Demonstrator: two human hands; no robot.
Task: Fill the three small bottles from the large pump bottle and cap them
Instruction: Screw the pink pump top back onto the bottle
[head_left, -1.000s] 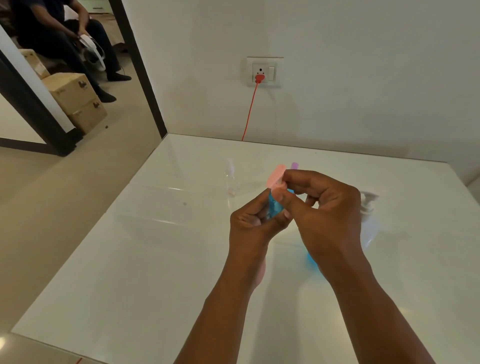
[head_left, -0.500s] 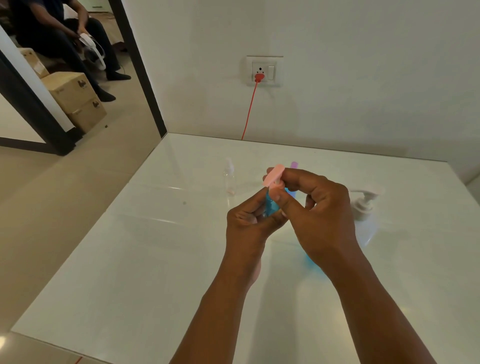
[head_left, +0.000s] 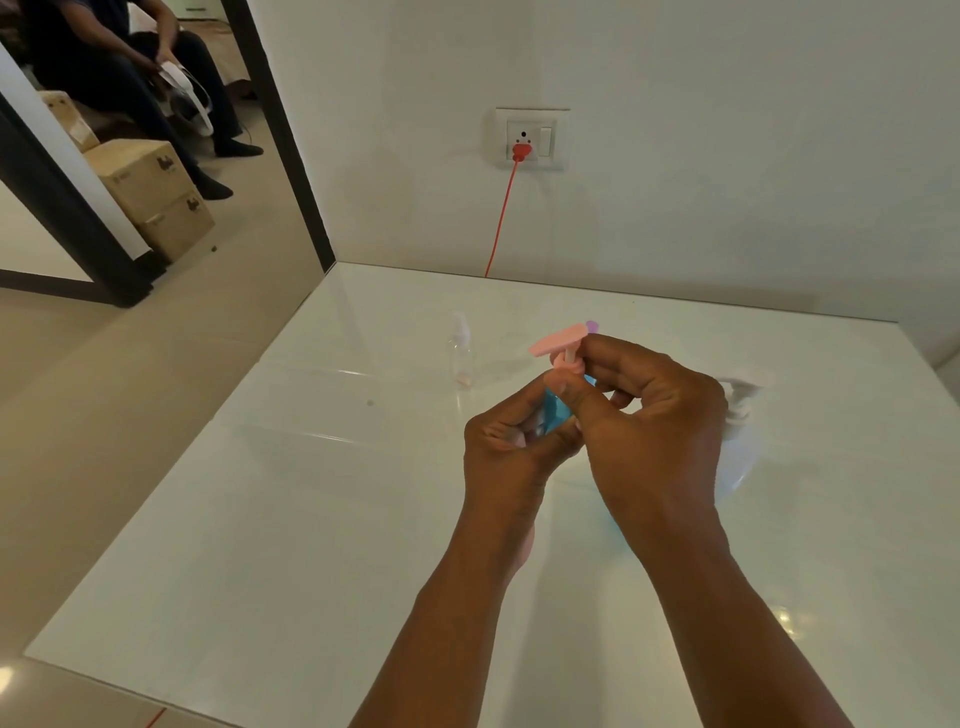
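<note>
Left hand (head_left: 506, 447) curled round small blue bottle (head_left: 556, 413), held above shiny white table (head_left: 260, 519). Bottle see-through plastic, thin and round, stood almost straight up, top tipped a bit away. Right hand (head_left: 654, 436) pinched flat pink cap (head_left: 558, 345) at bottle top; cap's flat end pointed left. Clear small bottle (head_left: 461, 353) stood upright on table, further left. Big pump bottle (head_left: 740, 431) stood right, blurry, partly hidden.

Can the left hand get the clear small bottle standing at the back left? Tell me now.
Probably not yet: the left hand grips the blue-filled small bottle. The table toward the clear small bottle looks free.
</note>
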